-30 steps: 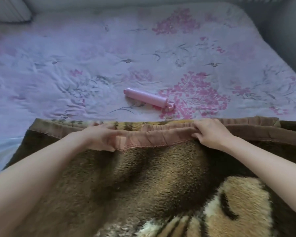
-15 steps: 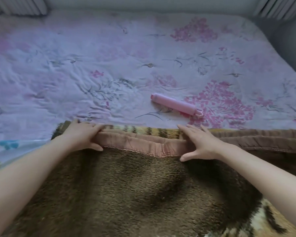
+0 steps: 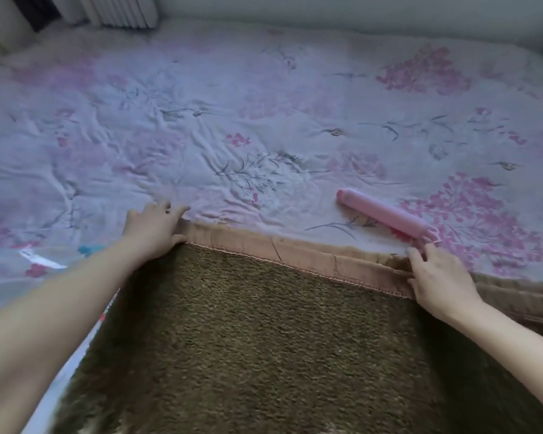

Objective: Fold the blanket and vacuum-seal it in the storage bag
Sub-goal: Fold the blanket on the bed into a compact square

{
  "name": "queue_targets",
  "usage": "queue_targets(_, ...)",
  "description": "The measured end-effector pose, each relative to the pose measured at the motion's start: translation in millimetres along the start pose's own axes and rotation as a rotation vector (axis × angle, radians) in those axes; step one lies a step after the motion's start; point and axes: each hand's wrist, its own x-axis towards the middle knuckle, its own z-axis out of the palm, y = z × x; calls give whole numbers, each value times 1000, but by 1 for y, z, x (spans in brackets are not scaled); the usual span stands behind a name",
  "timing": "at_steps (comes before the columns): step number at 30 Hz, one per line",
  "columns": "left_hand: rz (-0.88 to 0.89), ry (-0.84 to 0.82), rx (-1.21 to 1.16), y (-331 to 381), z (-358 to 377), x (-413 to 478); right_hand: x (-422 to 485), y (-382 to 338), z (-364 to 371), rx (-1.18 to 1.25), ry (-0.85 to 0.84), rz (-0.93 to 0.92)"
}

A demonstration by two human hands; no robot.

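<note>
A brown fuzzy blanket (image 3: 264, 339) with a tan hem (image 3: 295, 255) lies folded across the near part of the bed. My left hand (image 3: 152, 230) rests flat on its far left corner, fingers spread, fingertips reaching onto the sheet. At the right end of the straightened hem, my right hand (image 3: 436, 277) lies flat with its fingers apart. A clear plastic storage bag (image 3: 38, 261) with blue and pink print lies to the left, partly under the blanket and my left arm. Just beyond my right hand lies a pink cylindrical pump (image 3: 386, 216).
The bed is covered by a wrinkled pale sheet with pink flowers (image 3: 264, 136). More bunched blanket layers (image 3: 521, 296) stick out at the right. A wall runs along the far side, and white ribbed panels (image 3: 119, 10) stand at the far left corner.
My hands let go of the gripped hem and slid apart along it, the left to the corner, the right rightward. The hem now lies flat and straight. The view shifted left.
</note>
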Motion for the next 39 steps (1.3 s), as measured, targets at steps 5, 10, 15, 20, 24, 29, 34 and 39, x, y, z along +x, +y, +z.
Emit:
queue_targets(5,-420,-1,-877,-13,38,-30,-17,-43,0,211,112,-204)
queue_targets(10,-420,-226,-1338,-31,59,-63,-30,-90,-9,230,-119,-330)
queue_targets(15,-290,-361,-1425,-41,61,-88,-37,-136,-14,231,-226,-319)
queue_targets(20,-243,-312,-1336,-44,74,-106,-36,-167,-2,263,-287,-302)
queue_targets(24,-240,-88,-1338,-34,74,-104,-26,-169,21,205,-199,-294)
queue_targets(29,-274,51,-1321,-39,73,-89,-6,-158,37,203,-112,-223)
queue_targets(34,-374,7,-932,-28,101,-81,-1,-157,56,146,-49,-190)
queue_targets(39,-265,286,-402,-1,83,-96,-8,-161,47,143,-4,-160)
